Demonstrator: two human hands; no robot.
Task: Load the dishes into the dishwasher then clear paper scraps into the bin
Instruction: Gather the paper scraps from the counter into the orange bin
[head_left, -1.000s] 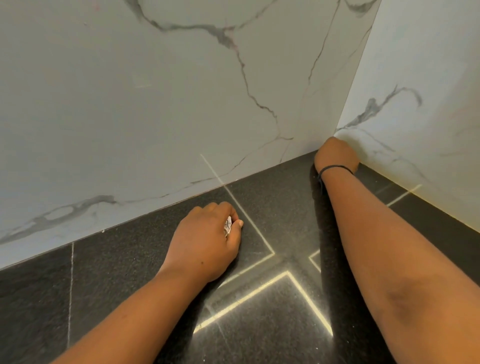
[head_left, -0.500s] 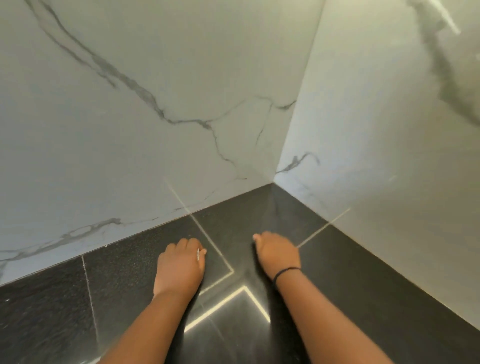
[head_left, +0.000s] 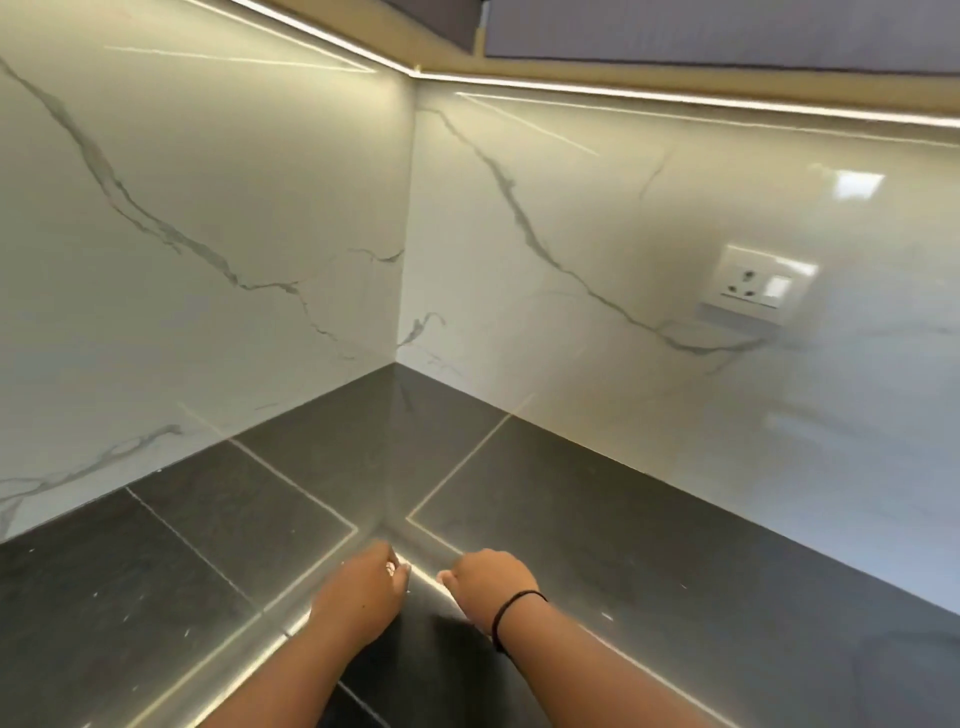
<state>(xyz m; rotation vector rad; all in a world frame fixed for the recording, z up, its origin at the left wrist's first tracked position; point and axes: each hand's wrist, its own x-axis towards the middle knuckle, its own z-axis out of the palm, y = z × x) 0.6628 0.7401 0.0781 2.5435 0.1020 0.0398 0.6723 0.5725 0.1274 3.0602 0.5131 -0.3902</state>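
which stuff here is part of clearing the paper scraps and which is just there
Part of the job:
- left hand, pinching a paper scrap
- right hand, fingers curled; contents not visible
- small white scraps on the dark countertop

Just there:
- wall socket
- marble backsplash
- under-cabinet light strip

Two bare forearms in view, no sleeves visible on either. Left hand (head_left: 358, 597): no ring, watch or band seen on wrist. Right hand (head_left: 485, 584): thin black band (head_left: 514, 610) round wrist, plain cord or elastic, no clasp or charm discernible. No gloves. Fingernails too blurred to describe. Upper arms, torso and clothing out of frame.
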